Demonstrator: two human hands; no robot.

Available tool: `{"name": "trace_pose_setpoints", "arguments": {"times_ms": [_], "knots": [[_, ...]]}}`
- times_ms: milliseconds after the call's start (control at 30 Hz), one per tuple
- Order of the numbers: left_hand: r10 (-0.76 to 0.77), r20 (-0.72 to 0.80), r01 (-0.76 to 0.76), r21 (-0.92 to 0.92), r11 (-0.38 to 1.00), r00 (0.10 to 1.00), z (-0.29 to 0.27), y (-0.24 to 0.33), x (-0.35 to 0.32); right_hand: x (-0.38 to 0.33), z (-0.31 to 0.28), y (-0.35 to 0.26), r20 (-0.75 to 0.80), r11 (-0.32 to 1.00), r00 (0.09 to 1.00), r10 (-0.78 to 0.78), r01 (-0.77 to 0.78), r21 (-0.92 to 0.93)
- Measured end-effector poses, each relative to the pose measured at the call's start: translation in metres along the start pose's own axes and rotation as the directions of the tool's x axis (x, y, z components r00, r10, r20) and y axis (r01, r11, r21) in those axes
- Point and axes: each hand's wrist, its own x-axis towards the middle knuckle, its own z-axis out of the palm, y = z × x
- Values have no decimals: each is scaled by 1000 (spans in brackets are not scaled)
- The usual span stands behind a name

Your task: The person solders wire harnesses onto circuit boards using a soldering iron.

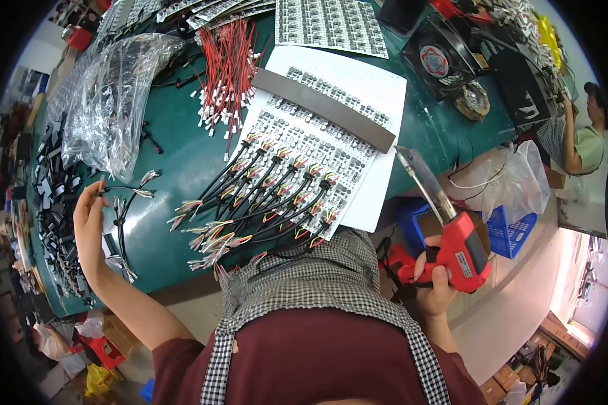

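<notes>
My right hand (434,278) is wrapped round the handle of a red soldering gun (467,253). Its tip points up and left, near the end of a dark flat bar (324,108). The bar lies across a panel of small white circuit boards (317,145), on white paper. Several black cables (277,196) with coloured wire ends run from the panel toward my apron. Over at the left, my left hand (91,219) pinches one end of a short black cable (125,188) with bared wire ends. More loose cables (119,223) lie beside that hand.
A clear plastic bag (108,101) and a heap of black plastic pieces (54,209) lie at the left. Red wires with white connectors (226,74) are behind the panel. Another board sheet (327,27), a fan (439,61) and a solder coil (472,101) sit further back.
</notes>
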Motion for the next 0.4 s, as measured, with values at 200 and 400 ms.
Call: {"name": "trace_pose_setpoints", "arguments": {"times_ms": [200,400], "knots": [[286,690,83,-449,889,665,122,154,-90,23,26,-31,37,1000,999,0,0,-4],[312,878,491,-465,737,363,198,171,-101,42,58,-24,110,958,969,221,-237,160]]}}
